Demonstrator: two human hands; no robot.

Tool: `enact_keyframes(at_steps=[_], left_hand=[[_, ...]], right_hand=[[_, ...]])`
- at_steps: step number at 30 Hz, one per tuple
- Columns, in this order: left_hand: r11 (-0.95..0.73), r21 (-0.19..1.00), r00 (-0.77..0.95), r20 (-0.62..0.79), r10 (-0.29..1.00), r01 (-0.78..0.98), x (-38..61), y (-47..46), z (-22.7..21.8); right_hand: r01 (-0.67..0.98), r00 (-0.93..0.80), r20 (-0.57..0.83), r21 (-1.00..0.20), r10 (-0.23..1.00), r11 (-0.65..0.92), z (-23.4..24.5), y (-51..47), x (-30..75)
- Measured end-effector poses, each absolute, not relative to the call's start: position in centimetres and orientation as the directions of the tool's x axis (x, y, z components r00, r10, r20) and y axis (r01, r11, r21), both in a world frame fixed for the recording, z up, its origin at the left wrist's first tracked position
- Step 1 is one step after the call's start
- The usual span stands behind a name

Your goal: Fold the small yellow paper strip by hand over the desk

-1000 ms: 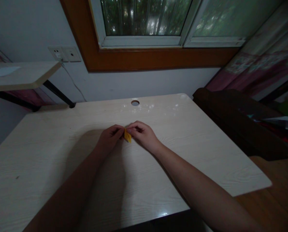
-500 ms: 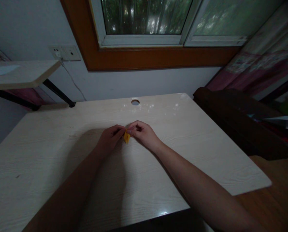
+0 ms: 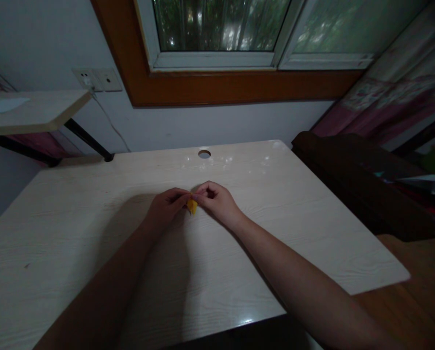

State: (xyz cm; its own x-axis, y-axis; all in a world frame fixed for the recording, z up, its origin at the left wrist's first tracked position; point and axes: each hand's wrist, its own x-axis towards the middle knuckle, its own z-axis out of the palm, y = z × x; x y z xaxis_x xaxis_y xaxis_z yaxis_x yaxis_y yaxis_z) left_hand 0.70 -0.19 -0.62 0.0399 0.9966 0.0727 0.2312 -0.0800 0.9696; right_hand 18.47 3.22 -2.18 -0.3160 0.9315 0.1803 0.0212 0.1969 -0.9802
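A small piece of folded yellow paper (image 3: 192, 206) is pinched between my two hands over the middle of the desk. My left hand (image 3: 166, 206) grips its left side with thumb and fingertips. From the right, my right hand (image 3: 217, 200) holds its upper edge the same way, and the two thumbs nearly meet. A pointed end of the paper hangs down below the thumbs. The fingers hide its upper part.
Pale wood-grain desk (image 3: 239, 272) lies under both arms, with a round cable hole (image 3: 204, 154) near its back edge. A raised shelf (image 3: 38, 114) on black legs stands at the left. Behind are a wall socket (image 3: 97, 80) and a window (image 3: 221, 29); dark furniture (image 3: 363, 184) is at the right.
The thumbs have come closer together over the top of the yellow paper, and slightly less of it shows. Both arms are almost still.
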Motion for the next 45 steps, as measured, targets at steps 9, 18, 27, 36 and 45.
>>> enact_keyframes(at_steps=[9, 18, 27, 36, 45], left_hand=[[-0.109, 0.98, 0.006, 0.109, 0.994, 0.165, 0.3, 0.5, -1.7], [-0.111, 0.984, -0.034, 0.117, 0.993, 0.141, 0.2, 0.6, -1.4], [-0.099, 0.98, -0.032, 0.106, 0.994, 0.175, 0.3, 0.4, -1.1], [-0.091, 0.945, -0.012, 0.1, 0.995, 0.313, 0.4, 0.4, -0.8], [-0.052, 0.946, -0.041, 0.068, 0.997, 0.321, 0.3, 0.1, -0.6]], right_hand=[[0.072, -0.332, 0.17, -0.976, 0.928, 0.205, -2.4, 3.2, 18.4], [0.124, -0.366, 0.119, -0.977, 0.923, 0.176, -2.5, 3.2, 18.4], [0.128, -0.346, 0.15, -0.97, 0.926, 0.205, -2.5, 3.2, 18.5], [0.196, -0.368, 0.171, -0.947, 0.914, 0.256, -2.3, 3.0, 18.5], [0.209, -0.365, 0.188, -0.938, 0.912, 0.277, -1.9, 2.8, 18.5]])
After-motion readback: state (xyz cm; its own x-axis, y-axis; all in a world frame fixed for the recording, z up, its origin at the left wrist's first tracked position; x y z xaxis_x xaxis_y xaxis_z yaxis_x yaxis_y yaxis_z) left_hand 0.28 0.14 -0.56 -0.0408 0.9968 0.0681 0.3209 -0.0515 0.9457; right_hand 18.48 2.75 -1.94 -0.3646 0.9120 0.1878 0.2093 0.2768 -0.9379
